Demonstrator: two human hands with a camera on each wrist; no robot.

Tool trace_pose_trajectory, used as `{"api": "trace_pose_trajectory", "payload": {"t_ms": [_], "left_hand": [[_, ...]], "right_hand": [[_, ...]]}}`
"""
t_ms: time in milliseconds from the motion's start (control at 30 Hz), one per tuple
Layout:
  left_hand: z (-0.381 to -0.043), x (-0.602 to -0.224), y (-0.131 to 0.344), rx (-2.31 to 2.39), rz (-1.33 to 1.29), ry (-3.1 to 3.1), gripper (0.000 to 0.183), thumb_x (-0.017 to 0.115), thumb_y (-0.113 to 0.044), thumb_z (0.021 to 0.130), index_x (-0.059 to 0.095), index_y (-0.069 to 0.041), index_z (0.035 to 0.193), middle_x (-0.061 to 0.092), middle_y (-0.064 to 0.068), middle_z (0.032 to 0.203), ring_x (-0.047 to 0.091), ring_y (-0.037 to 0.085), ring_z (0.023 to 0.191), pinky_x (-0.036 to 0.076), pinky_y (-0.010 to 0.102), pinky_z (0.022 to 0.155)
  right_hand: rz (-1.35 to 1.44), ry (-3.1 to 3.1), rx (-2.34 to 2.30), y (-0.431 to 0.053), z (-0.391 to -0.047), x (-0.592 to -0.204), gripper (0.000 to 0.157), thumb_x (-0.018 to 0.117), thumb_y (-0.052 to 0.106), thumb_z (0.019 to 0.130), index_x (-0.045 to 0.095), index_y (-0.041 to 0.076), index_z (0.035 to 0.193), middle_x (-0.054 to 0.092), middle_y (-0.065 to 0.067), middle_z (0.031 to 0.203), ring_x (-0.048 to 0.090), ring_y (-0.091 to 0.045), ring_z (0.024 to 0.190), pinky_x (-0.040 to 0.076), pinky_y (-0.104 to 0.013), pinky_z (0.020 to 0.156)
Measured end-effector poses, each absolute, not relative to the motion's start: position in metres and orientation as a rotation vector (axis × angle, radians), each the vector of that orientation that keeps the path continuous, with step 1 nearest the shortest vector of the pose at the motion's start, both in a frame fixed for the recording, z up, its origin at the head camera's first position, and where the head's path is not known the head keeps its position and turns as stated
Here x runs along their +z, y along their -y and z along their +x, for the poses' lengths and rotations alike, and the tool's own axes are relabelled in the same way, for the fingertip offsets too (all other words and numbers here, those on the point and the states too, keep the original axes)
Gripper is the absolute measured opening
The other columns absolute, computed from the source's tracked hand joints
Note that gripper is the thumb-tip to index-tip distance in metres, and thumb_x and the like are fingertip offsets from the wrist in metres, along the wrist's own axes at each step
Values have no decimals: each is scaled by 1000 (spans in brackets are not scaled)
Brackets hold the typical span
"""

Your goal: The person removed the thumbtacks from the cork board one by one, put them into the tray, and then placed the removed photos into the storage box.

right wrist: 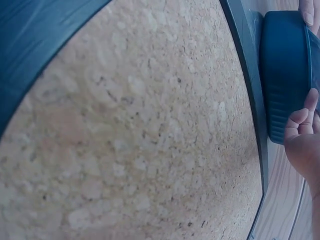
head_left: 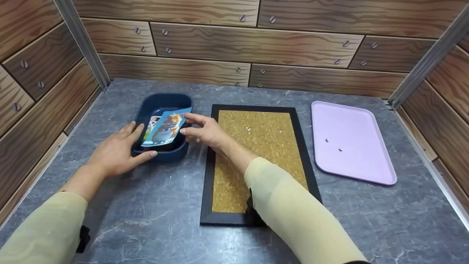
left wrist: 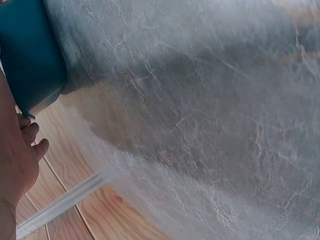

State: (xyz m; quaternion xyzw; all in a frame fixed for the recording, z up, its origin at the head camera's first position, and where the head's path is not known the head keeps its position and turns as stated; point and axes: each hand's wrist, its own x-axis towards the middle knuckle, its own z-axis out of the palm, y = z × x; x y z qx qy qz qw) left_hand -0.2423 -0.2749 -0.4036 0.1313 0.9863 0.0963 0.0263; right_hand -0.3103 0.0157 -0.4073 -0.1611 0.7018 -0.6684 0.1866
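A blue picture card [head_left: 166, 128] with a printed cartoon figure lies tilted in the top of a dark blue bin [head_left: 166, 157]. At the card's right edge, my right hand [head_left: 205, 132] pinches it between thumb and fingers. Beneath it another printed card [head_left: 151, 126] shows in part. My left hand [head_left: 119, 148] rests at the bin's near left rim, fingers extended and thumb spread along the front. Only part of that hand [left wrist: 20, 155] shows beside the bin [left wrist: 30, 55] in the left wrist view. In the right wrist view the card is hidden.
A cork board [head_left: 256, 146] with a black frame [head_left: 207, 183] lies under my right forearm, with small pale marks on its surface. To its right is a lilac tray [head_left: 351, 124] bearing two small metallic bits [head_left: 340, 149]. Wood-patterned walls [head_left: 256, 44] enclose the grey marbled table [head_left: 154, 220].
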Motion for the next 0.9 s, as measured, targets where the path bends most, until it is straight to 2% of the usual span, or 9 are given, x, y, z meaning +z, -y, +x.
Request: {"api": "trace_pose_trajectory", "payload": {"t_ms": [367,600,900], "left_hand": [[-241,-404,275,323,413,-3057,113,41,-87,94,20,-6,170,16,29,172,23,56,153,26,74,118],[-241,-405,276,320,411,-3057,113,41,-87,94,20,-6,170,15,29,172,24,57,153,26,75,118],[-241,-404,275,326,414,-3058,113,41,-87,94,20,-6,170,15,30,172,25,57,152,27,75,117]], "right_hand": [[-522,-1948,-1787,-14,-310,-409,67,73,14,101,46,12,162,52,-19,158,70,-16,80,51,-28,73],[-524,-1923,-1768,-12,-309,-410,70,75,14,100,45,15,163,54,-13,157,69,-15,78,53,-26,72],[-527,-1883,-1798,-15,-308,-407,73,74,10,99,41,11,164,52,-14,159,69,-17,79,53,-24,72]]}}
